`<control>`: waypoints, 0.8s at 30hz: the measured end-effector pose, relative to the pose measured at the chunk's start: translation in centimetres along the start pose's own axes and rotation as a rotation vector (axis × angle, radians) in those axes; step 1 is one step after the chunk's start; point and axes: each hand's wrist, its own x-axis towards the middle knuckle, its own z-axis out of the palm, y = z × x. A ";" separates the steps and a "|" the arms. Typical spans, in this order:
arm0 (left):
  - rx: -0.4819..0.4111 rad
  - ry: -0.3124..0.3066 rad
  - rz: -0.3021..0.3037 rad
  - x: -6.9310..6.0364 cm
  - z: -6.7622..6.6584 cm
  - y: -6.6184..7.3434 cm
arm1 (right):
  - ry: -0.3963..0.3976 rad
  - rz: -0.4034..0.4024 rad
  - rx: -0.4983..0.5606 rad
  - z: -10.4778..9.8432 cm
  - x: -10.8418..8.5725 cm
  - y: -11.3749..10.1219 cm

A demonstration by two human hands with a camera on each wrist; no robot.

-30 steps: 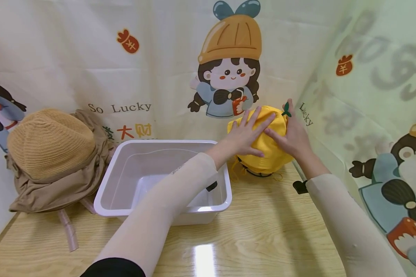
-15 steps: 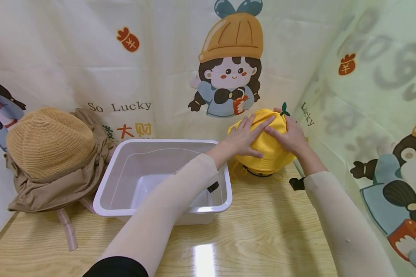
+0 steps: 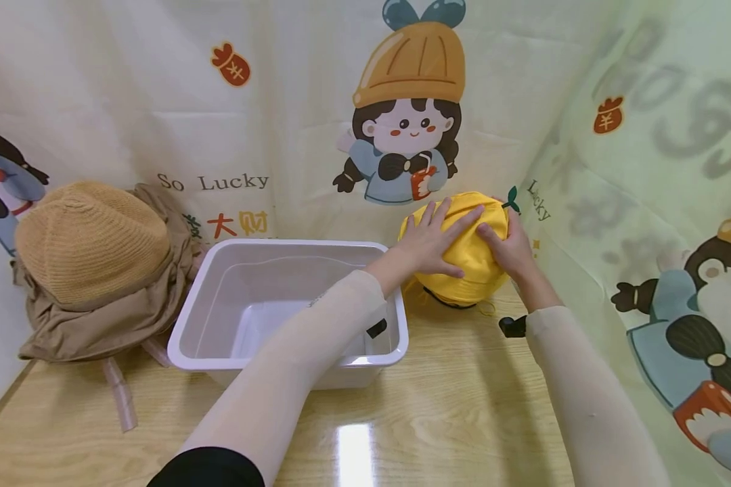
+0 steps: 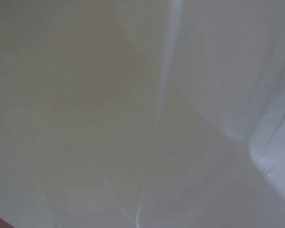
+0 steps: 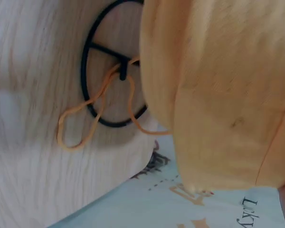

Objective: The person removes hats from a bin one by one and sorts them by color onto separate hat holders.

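Observation:
A yellow bucket hat (image 3: 472,250) with a small green leaf sprout (image 3: 512,199) on its crown sits over a black wire stand. The stand's round base (image 5: 85,71) shows in the right wrist view, a yellow cord (image 5: 61,126) lying across it. My left hand (image 3: 429,243) rests on the front of the hat with fingers spread. At the hat's right side my right hand (image 3: 514,247) holds the fabric, thumb in front and the other fingers mostly hidden behind. The left wrist view shows mainly the blurred bin wall (image 4: 218,57).
A pale plastic bin (image 3: 292,365) stands on the wooden table (image 3: 451,406) beneath my left forearm. To its left, a straw-coloured knitted hat (image 3: 91,243) sits on a brown cloth hat (image 3: 97,331) with ribbons hanging down. Printed curtains (image 3: 304,135) close off the back and right.
My right hand has shifted down and its fingers have gone behind the hat. The leaf sprout has tipped to the right. My left hand stays nearly in place.

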 end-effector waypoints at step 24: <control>-0.096 -0.051 -0.006 1.0 -0.5 0.2 | 0.154 -0.083 0.019 1.4 -1.7 2.2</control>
